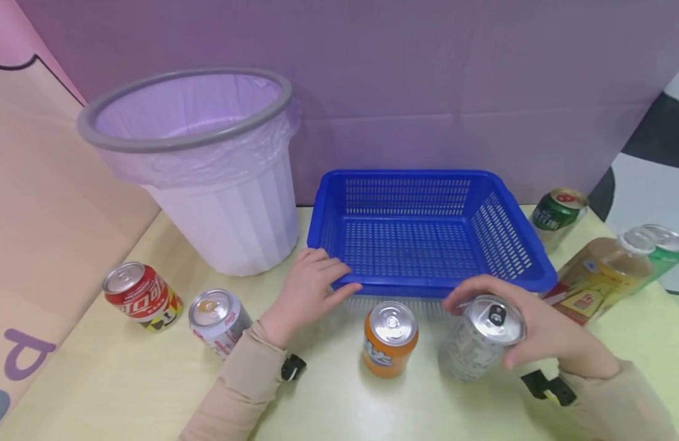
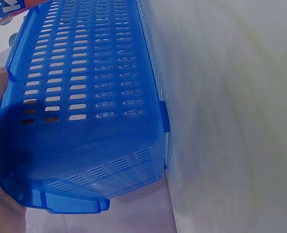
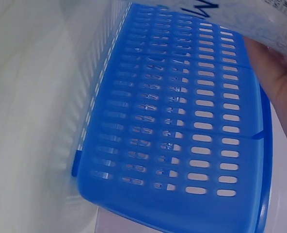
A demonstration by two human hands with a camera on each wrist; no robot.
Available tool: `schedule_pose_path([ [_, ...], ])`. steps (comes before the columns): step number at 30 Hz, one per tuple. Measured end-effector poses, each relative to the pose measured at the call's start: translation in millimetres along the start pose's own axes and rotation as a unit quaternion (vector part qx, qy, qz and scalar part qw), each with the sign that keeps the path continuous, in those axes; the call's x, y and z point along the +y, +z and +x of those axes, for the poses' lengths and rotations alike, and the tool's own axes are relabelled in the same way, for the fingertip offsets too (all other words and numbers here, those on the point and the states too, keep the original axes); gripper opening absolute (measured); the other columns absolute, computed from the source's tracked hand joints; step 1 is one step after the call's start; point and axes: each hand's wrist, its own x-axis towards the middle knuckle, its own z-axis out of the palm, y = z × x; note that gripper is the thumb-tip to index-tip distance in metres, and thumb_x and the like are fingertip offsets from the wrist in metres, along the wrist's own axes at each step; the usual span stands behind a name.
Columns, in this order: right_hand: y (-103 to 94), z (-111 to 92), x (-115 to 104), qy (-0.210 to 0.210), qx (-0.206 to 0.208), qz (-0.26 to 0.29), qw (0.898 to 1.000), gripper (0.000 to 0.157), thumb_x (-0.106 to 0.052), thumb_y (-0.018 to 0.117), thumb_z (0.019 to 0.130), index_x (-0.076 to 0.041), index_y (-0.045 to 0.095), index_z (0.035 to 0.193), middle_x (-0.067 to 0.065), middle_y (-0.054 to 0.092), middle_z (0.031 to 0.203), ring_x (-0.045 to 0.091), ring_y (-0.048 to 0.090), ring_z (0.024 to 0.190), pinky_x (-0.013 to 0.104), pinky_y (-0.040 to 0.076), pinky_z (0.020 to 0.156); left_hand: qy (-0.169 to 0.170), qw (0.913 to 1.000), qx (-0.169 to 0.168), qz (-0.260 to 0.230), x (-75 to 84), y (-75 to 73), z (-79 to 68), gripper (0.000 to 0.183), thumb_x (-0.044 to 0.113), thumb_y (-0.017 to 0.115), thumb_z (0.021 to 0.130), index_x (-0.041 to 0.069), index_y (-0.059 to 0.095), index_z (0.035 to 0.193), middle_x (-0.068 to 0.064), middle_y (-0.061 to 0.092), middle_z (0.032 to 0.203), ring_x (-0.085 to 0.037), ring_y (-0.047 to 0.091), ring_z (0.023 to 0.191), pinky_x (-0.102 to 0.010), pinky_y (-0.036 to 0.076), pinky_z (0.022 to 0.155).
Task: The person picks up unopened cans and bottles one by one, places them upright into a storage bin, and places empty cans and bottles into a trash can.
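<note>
In the head view my left hand (image 1: 310,288) holds the front left corner of the blue plastic basket (image 1: 422,283), fingers over its rim and thumb along the front. The thumb also shows at the rim in the left wrist view. My right hand (image 1: 548,331) curves round a silver can (image 1: 471,349), fingers behind it and thumb at its near right side. This can crosses the top of the right wrist view. Between my hands stands an orange can (image 1: 390,343), upright in front of the basket. A white and silver can (image 1: 220,321) is beside my left wrist.
A white lined bin (image 1: 229,214) with a grey rim stands back left. A red can (image 1: 143,297) sits in front of it. Right of the basket are a dark green can (image 1: 556,214), a bottle of brown drink (image 1: 600,282) and a light green can (image 1: 670,245).
</note>
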Motion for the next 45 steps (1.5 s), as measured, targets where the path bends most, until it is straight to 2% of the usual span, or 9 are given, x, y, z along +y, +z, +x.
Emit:
schedule_pose_path([
  [5, -0.6, -0.4, 0.8, 0.001, -0.001, 0.010, 1.000, 0.073, -0.016, 0.075, 0.080, 0.016, 0.035, 0.131, 0.018, 0.052, 0.131, 0.025, 0.052, 0.120, 0.031, 0.042, 0.099, 0.004, 1.0000, 0.004, 0.003, -0.2, 0.5, -0.1, 0.025, 0.039, 0.066, 0.084, 0.014, 0.071, 0.087, 0.003, 0.071, 0.082, -0.015, 0.051, 0.073, -0.033, 0.038, 0.079],
  [11, -1.0, 2.2, 3.6, -0.023, -0.022, 0.035, 0.999, 0.070, -0.005, 0.077, 0.076, 0.017, 0.034, 0.127, 0.017, 0.053, 0.128, 0.025, 0.053, 0.119, 0.034, 0.044, 0.099, 0.003, 1.0000, 0.002, 0.001, -0.2, 0.4, -0.2, 0.026, 0.039, 0.066, 0.084, 0.013, 0.071, 0.088, 0.003, 0.071, 0.082, -0.015, 0.052, 0.074, -0.033, 0.038, 0.079],
  [16, -0.4, 3.8, 7.1, -0.027, -0.031, 0.052, 0.998, 0.061, -0.005, 0.075, 0.078, 0.013, 0.038, 0.123, 0.015, 0.055, 0.125, 0.024, 0.054, 0.117, 0.034, 0.045, 0.097, 0.001, 1.0000, 0.001, -0.004, 0.5, -0.1, 0.0, 0.026, 0.039, 0.066, 0.084, 0.013, 0.071, 0.088, 0.003, 0.071, 0.082, -0.015, 0.051, 0.074, -0.033, 0.038, 0.079],
  [23, 2.3, 4.4, 10.7, -0.027, -0.035, 0.076, 0.996, 0.056, -0.009, 0.072, 0.081, 0.007, 0.041, 0.125, 0.013, 0.055, 0.125, 0.023, 0.054, 0.116, 0.034, 0.045, 0.095, 0.002, 1.0000, 0.001, -0.005, 0.7, 0.2, -0.2, 0.027, 0.039, 0.066, 0.084, 0.013, 0.071, 0.087, 0.003, 0.071, 0.081, -0.015, 0.051, 0.073, -0.033, 0.037, 0.079],
  [30, 5.9, 5.5, 14.4, -0.035, -0.036, 0.110, 0.993, 0.051, 0.000, 0.065, 0.081, 0.005, 0.041, 0.126, 0.012, 0.056, 0.125, 0.023, 0.053, 0.116, 0.034, 0.044, 0.095, -0.001, 1.0000, 0.003, 0.000, 0.5, 0.5, 0.0, 0.027, 0.040, 0.066, 0.084, 0.013, 0.070, 0.086, 0.003, 0.071, 0.081, -0.014, 0.051, 0.073, -0.033, 0.037, 0.079],
  [36, 9.1, 8.6, 15.1, -0.054, -0.035, 0.106, 0.992, 0.046, 0.003, 0.061, 0.080, 0.007, 0.042, 0.121, 0.014, 0.057, 0.121, 0.024, 0.054, 0.114, 0.034, 0.045, 0.095, -0.001, 1.0000, 0.005, 0.000, 1.1, -0.3, 0.2, 0.028, 0.041, 0.065, 0.084, 0.014, 0.070, 0.086, 0.003, 0.071, 0.081, -0.014, 0.051, 0.073, -0.033, 0.037, 0.079],
  [45, 13.0, 10.2, 15.7, -0.067, -0.025, 0.101, 0.992, 0.047, 0.004, 0.062, 0.078, 0.008, 0.042, 0.121, 0.014, 0.057, 0.117, 0.024, 0.055, 0.110, 0.034, 0.046, 0.094, -0.001, 1.0000, 0.005, 0.000, 0.6, 0.4, -0.2, 0.025, 0.039, 0.066, 0.084, 0.014, 0.071, 0.087, 0.003, 0.071, 0.082, -0.015, 0.052, 0.074, -0.033, 0.038, 0.080],
])
